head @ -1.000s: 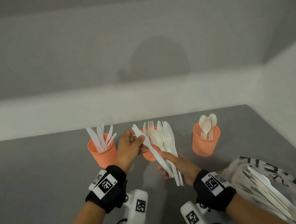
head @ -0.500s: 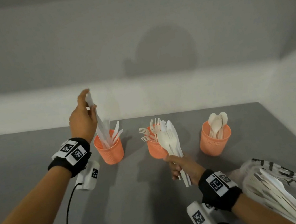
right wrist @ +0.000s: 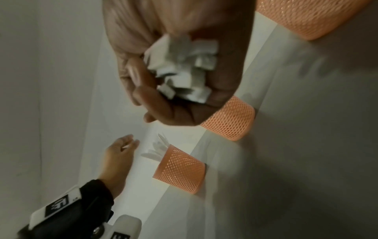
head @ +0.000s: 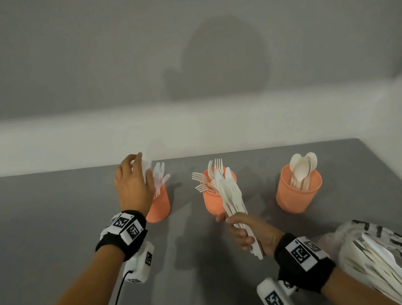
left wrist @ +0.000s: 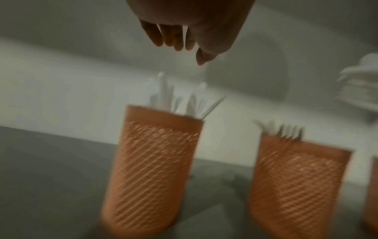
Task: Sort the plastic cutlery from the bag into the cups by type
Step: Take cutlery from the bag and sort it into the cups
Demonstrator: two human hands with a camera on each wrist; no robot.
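- The left hand [head: 133, 186] hovers over the left cup [head: 160, 208], the one with the knives [head: 160, 178]. Its fingers [left wrist: 174, 38] are loosely spread; a thin white sliver shows between them in the left wrist view, too blurred to tell whether a knife is held there.
- Judged step: dropping a knife into its cup. Next, the left hand likely needs to cross to the bundle and pick one more piece.
- The middle cup [head: 213, 200] holds forks [head: 204, 182]. Just in front of it the right hand [head: 248, 231] is wrapped round a bundle of cutlery [head: 231, 194], its tips standing up against the cup.
- Picking calls for a pinch on a single handle so the rest stays gripped.
- The right cup [head: 298, 190] holds spoons [head: 302, 166].
- The bag [head: 392, 254], with cutlery inside, lies at the near right, close to the worktop [head: 38, 242] edge.
- Open room lies left of the cups and in front of them; the cups stand near the back edge, by the wall, and could tip if nudged.
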